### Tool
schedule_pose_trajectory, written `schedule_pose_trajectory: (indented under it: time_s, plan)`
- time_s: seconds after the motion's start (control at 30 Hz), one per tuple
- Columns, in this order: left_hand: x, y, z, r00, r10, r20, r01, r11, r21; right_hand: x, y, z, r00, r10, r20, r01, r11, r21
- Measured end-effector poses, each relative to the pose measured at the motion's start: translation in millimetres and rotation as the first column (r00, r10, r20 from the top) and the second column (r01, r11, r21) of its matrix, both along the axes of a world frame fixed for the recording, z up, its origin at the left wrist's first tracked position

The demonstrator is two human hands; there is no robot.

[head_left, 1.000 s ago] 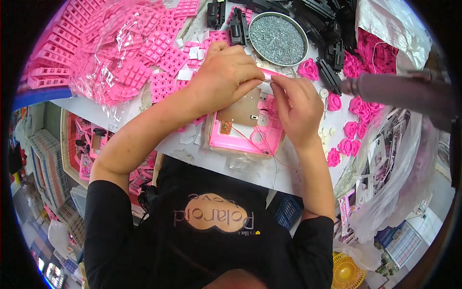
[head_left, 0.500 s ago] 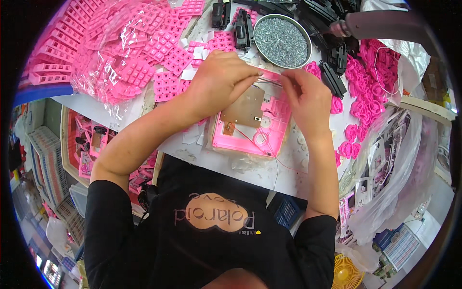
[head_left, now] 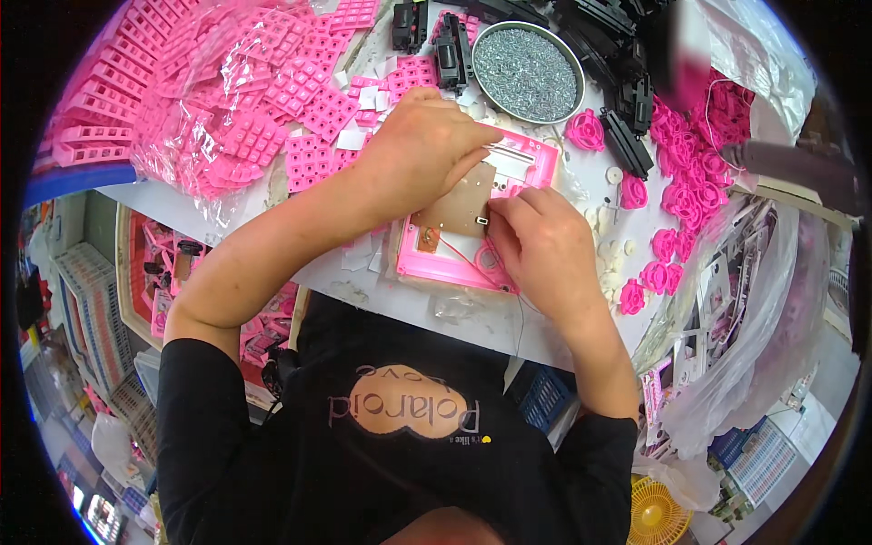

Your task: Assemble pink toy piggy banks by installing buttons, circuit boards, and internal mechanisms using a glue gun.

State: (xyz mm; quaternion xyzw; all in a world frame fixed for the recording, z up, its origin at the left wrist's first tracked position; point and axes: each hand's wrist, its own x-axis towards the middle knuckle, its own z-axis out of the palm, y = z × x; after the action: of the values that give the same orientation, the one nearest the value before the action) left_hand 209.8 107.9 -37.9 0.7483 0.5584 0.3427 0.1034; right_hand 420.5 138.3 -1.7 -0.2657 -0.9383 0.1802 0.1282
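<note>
A pink plastic housing [head_left: 436,270] lies open on the table in front of me, with a brown circuit board [head_left: 450,207] inside and thin red wires near its close end. My left hand [head_left: 422,150] is closed at the housing's far left side, thumb and forefinger together over its far part; what they pinch, if anything, is hidden. By the board's right edge, my right hand [head_left: 545,241] has its fingers curled and closed inside the housing. Its fingertips cover whatever they hold. A small copper-coloured piece [head_left: 428,239] sits at the housing's near left corner.
Pink keypad pieces [head_left: 263,132] heap at the left. Beyond the housing stand a round tin of small screws [head_left: 530,73] and black plastic parts [head_left: 452,54]. Pink rose-shaped pieces [head_left: 686,195] and small white discs [head_left: 604,222] lie right. A dark rod-like tool [head_left: 790,173] hangs upper right.
My right hand has moved from the housing's far right corner toward me, to the board's right edge. My left hand stays nearly in place. The hanging dark tool has swung.
</note>
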Motion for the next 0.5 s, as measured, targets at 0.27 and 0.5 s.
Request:
schedule_pose_trajectory:
  time_s: [0.27,0.5]
  plan:
    - [5.2,6.6,3.3,0.993,-0.04,-0.107,0.045,0.998,0.052,4.3,-6.9,-10.6,0.992,-0.051,-0.115,0.05,0.999,-0.011]
    - [9.7,27.2,20.9,0.902,-0.259,-0.344,0.251,0.966,-0.068,4.8,-6.5,-12.7,0.99,-0.045,-0.134,0.045,0.999,-0.003]
